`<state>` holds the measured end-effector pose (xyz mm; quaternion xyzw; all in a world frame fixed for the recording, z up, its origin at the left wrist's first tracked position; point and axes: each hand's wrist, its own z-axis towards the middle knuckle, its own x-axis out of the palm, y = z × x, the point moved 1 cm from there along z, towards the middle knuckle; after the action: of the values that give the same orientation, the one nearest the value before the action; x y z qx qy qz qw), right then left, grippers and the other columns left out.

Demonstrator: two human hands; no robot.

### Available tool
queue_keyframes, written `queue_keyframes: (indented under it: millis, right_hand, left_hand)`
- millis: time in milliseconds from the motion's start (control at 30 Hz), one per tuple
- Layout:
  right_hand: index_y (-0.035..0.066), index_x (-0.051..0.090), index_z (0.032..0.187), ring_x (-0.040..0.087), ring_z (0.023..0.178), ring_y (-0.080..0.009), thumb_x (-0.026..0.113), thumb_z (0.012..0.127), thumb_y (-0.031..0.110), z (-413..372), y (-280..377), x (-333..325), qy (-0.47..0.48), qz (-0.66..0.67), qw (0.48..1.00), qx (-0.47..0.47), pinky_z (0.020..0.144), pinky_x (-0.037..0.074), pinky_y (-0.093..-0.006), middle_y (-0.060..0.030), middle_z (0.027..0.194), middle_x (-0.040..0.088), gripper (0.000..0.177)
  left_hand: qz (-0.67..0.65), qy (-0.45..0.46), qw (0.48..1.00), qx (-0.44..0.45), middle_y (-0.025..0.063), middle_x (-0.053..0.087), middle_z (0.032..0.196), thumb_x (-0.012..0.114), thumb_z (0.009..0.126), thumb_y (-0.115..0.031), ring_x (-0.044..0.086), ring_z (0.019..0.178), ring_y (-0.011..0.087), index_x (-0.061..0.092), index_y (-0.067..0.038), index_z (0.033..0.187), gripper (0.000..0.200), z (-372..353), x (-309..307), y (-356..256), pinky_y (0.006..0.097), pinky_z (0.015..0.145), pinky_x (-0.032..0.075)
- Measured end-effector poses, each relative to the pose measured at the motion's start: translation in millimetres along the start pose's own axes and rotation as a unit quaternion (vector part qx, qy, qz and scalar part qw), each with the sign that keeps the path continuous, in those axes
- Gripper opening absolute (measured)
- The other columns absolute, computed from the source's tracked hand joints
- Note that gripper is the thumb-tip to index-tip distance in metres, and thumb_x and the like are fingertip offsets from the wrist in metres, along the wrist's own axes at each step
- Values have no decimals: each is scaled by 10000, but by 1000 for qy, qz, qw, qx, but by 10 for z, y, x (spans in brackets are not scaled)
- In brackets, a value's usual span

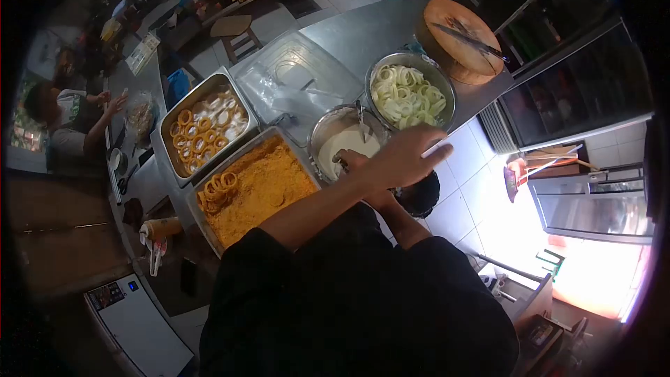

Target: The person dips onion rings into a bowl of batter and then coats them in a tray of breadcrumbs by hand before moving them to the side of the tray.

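My left hand (413,156) reaches across my body with its fingers stretched out flat and holds nothing. It hovers at the near edge of a metal bowl of raw onion rings (408,94). My right hand (351,162) lies under the left forearm at the rim of a metal bowl of white batter (326,134), and most of it is hidden. A utensil (361,120) stands in the batter. To the left, a metal tray of orange crumbs (269,188) carries a few coated rings (218,185). Behind it a second tray (173,159) holds several coated rings.
A round wooden chopping board (447,56) with a knife (469,39) lies at the far right end of the steel counter (363,28). A clear plastic sheet (293,84) lies behind the bowls. Another person (70,122) sits far left. A bottle (162,227) lies near left.
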<state>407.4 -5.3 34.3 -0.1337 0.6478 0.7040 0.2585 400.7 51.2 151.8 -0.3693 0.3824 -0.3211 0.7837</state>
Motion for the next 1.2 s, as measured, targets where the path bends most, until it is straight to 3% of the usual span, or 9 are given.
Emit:
queue_keyframes:
  millis: [33,100,133,167,200,433,700,1000,1200]
  right_hand:
    - [25,646,1279,700,989,-377,724,832,109,-70,-143,167,0,4,1000,3,836,553,-450,-219,1066,690,461]
    - [57,651,1296,711,968,-431,710,811,81,-227,-587,636,-205,419,877,112,838,566,-481,-226,1056,719,489]
    - [57,651,1296,711,968,-431,710,811,81,-174,-457,570,-191,429,875,116,838,566,-481,-226,1056,719,489]
    - [72,653,1300,713,986,-444,701,811,63,-32,-166,295,-108,177,972,107,852,567,-495,-229,1071,729,491]
    - [86,654,1303,714,1004,-457,692,811,45,81,11,122,-16,-88,993,76,865,568,-509,-232,1086,739,495]
    - [72,671,1198,724,980,-440,665,845,72,206,103,126,20,-120,988,91,838,571,-507,-224,1041,745,354]
    - [108,664,1165,720,918,-432,643,858,102,207,79,145,23,-146,986,78,816,566,-525,-179,953,733,308]
    - [108,672,1178,725,931,-439,666,871,97,198,76,146,24,-129,989,66,819,565,-522,-208,970,742,307]
    - [117,690,1185,732,931,-432,670,855,67,200,121,136,30,-145,984,102,810,564,-511,-213,984,751,335]
  left_hand:
    - [-30,6,999,-25,222,723,1244,671,1054,-366,743,1103,352,685,22,1284,451,-50,-242,-76,434,942,587]
    - [-66,-8,993,-99,213,729,1215,677,1052,-349,747,1086,328,669,27,1300,451,-178,-747,-226,419,928,592]
    - [-69,-31,986,-151,208,732,1200,678,1051,-339,749,1072,319,663,23,1310,445,-306,-995,-257,413,918,593]
    - [-68,-51,977,-194,176,726,1204,667,1060,-318,738,1055,264,676,9,1277,392,-510,-1178,-204,396,889,598]
    - [-65,-74,967,-235,144,720,1209,656,1069,-297,726,1037,208,688,-6,1243,341,-739,-1350,-128,380,860,603]
    - [204,-125,877,-416,172,732,1154,701,1008,-244,687,1143,326,692,-23,1176,278,-2516,-1790,303,439,960,538]
    - [418,-118,832,-344,257,417,1595,859,813,-290,361,1469,479,733,-39,1089,394,-3191,-999,274,590,1102,365]
    - [246,-210,848,-420,230,544,1382,868,808,-285,462,1350,449,720,-51,1097,400,-3175,-1290,427,575,1115,384]
    - [344,-194,838,-376,234,527,1443,845,832,-310,425,1408,464,718,-89,1190,439,-3163,-1432,291,605,1142,360]
